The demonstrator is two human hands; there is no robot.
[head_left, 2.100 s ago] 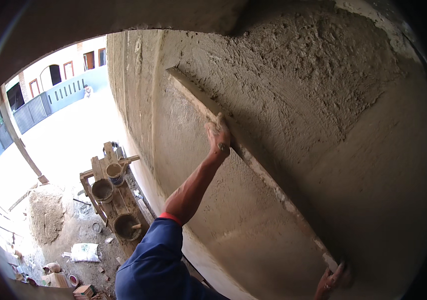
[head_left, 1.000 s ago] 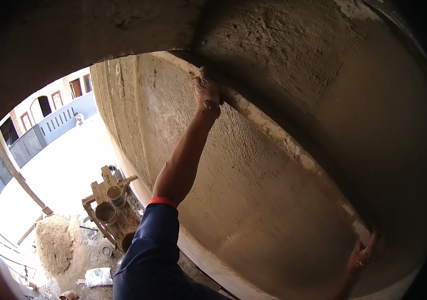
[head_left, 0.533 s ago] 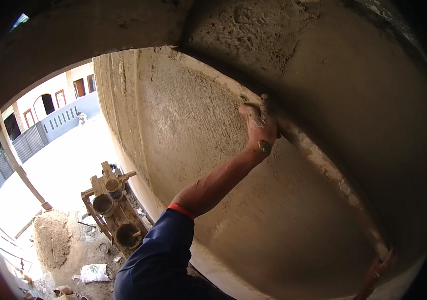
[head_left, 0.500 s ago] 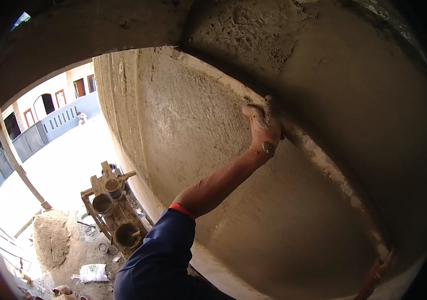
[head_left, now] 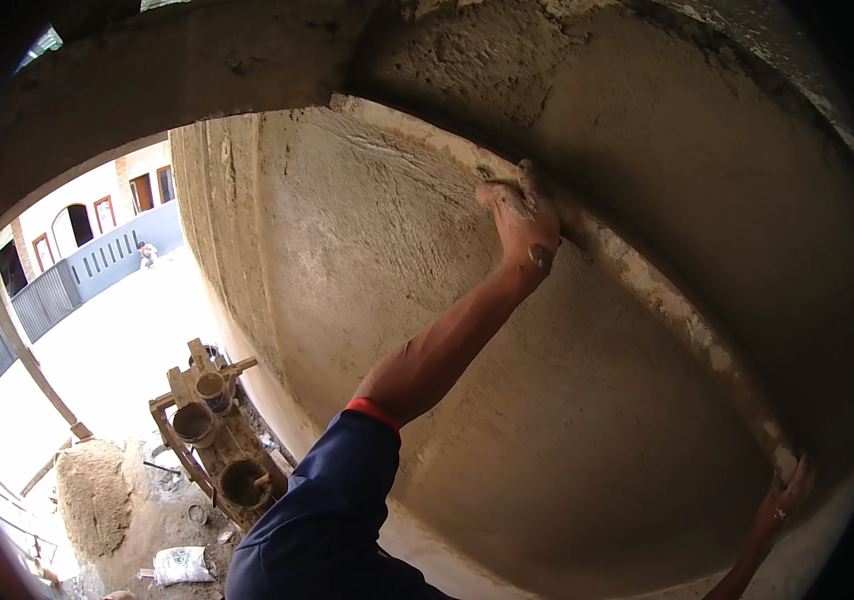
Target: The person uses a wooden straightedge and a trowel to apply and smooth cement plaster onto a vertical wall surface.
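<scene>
A long straightedge (head_left: 637,265), thin and caked with pale mortar, runs slantwise from upper middle to lower right. It lies against a wall of grey plaster (head_left: 547,390). Wrapped round its upper half is my left hand (head_left: 525,220), smeared with mortar, thumb and fingers closed on its edge. A lump of mortar sticks to that wrist. At the far lower right end, my right hand (head_left: 785,497) grips the straightedge, its fingers partly in shadow. Close to my left hand the plaster is rough and ridged; lower down it looks smoother.
A wooden bench (head_left: 222,440) at lower left carries several mortar buckets (head_left: 192,423). Beyond it are a sand heap (head_left: 92,497), a white sack (head_left: 183,565) and a wooden post (head_left: 32,345). A dark beam (head_left: 177,75) crosses overhead. Another person (head_left: 147,256) is far off outside.
The straightedge's lower end and my right hand have moved up and to the right. My left hand sits slightly higher and further left in view. The whole view has shifted a little.
</scene>
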